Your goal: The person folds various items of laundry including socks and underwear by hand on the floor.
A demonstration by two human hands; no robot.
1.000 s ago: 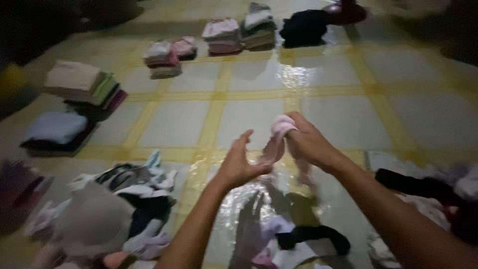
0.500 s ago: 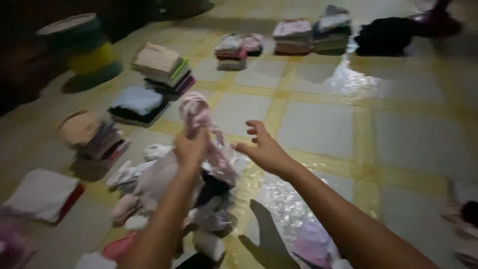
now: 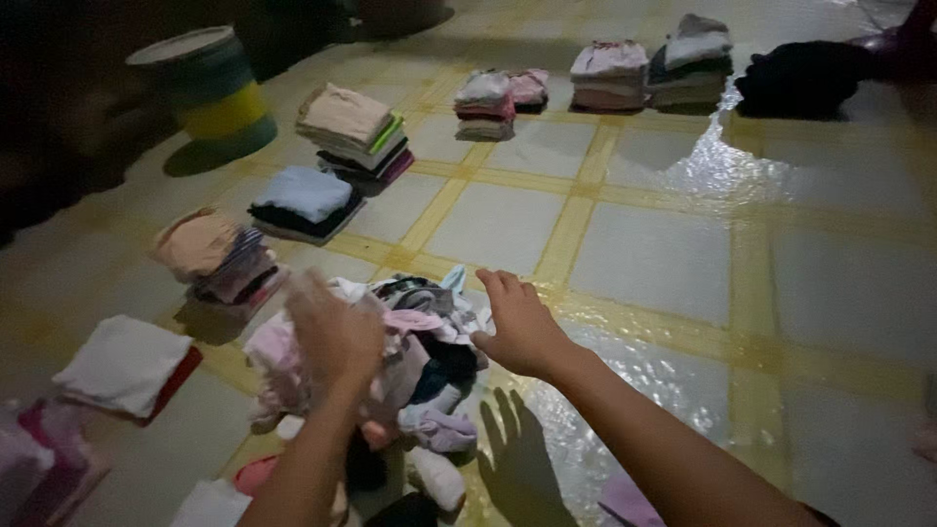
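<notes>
A loose heap of small garments (image 3: 429,366) in pink, white, dark and pale blue lies on the tiled floor in front of me. My left hand (image 3: 334,337) is blurred and rests low on the heap's left side, among pinkish cloth; its grip is unclear. At the heap's right edge my right hand (image 3: 519,330) hovers with fingers stretched out and nothing in it. Its shadow falls on the shiny floor below.
Folded stacks ring the heap: a white one (image 3: 127,363), a peach-topped one (image 3: 210,256), a blue-topped one (image 3: 307,200), a taller beige one (image 3: 346,125), and more at the back (image 3: 610,73). A green and yellow bucket (image 3: 210,88) stands far left, a dark heap (image 3: 800,78) far right.
My left hand has dropped from holding a pink garment up in the air down onto the heap. My right hand has moved a little toward the heap. The view has shifted slightly left.
</notes>
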